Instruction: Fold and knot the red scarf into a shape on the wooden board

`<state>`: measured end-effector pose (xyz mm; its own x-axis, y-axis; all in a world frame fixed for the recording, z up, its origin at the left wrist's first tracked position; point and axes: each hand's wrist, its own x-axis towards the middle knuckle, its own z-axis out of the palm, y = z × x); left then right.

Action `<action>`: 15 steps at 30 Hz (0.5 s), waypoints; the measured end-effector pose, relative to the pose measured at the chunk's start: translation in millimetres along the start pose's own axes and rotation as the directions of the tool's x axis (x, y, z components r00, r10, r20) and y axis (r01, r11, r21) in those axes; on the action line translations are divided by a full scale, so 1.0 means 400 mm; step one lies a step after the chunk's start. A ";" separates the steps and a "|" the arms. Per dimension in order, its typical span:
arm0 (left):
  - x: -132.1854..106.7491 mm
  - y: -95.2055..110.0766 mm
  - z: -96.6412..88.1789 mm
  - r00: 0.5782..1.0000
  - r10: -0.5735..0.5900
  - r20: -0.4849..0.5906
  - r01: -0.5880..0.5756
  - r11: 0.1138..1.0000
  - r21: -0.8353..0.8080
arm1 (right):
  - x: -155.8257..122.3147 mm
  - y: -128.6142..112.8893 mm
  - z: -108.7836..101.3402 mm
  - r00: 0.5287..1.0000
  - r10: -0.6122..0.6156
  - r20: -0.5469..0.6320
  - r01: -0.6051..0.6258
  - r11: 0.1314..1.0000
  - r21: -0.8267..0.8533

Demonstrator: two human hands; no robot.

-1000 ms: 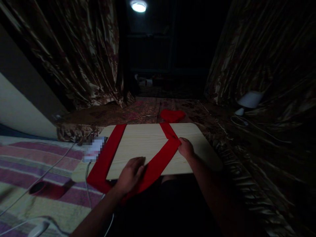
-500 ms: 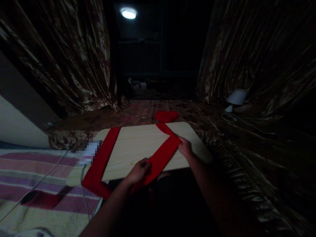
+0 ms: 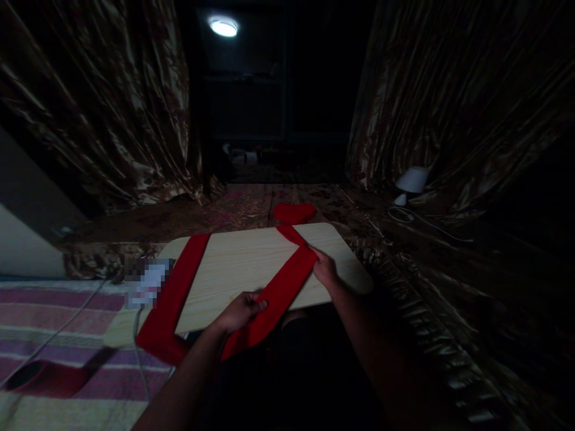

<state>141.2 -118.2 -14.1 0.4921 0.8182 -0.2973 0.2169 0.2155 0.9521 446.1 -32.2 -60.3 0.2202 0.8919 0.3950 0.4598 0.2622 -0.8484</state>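
Observation:
A long red cloth strip [image 3: 287, 281] lies in a zigzag over a light wooden board [image 3: 238, 269] on my lap. My left hand [image 3: 242, 310] is closed on the strip near the board's front edge, fingers pinching its edge. My right hand [image 3: 324, 269] presses and pinches the fold of the strip at the right of the board. Another stretch of the same red cloth [image 3: 179, 287] runs down the board's left side and hangs off the front corner. A bunched red end [image 3: 294, 212] rests just beyond the board's far edge.
A blurred small white object [image 3: 146, 282] sits at the board's left edge, with white cables [image 3: 139, 353] trailing over a striped blanket [image 3: 54, 335]. A white lamp [image 3: 411, 182] with a cord stands at the right. Shiny patterned curtains hang on both sides; a ceiling light [image 3: 223, 27] glows above.
My left hand went from lying flat on the strip to pinching its edge. The view shifted slightly, so everything sits a little further left. My right hand stayed on the fold.

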 end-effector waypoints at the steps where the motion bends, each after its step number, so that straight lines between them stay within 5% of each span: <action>1: 0.001 -0.001 -0.001 1.000 0.011 0.007 -0.011 1.000 -0.008 | -0.002 -0.003 0.002 1.000 0.005 -0.023 -0.004 0.999 0.052; 15: -0.016 0.019 -0.001 0.999 -0.004 0.048 0.006 0.999 -0.050 | -0.032 -0.062 -0.023 0.989 0.036 -0.146 -0.008 0.982 0.189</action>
<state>139.5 -121.5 -4.9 0.5308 0.7911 -0.3041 0.1773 0.2472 0.9526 439.9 -53.6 -40.9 0.3594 0.8376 0.4114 0.2874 0.3201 -0.9028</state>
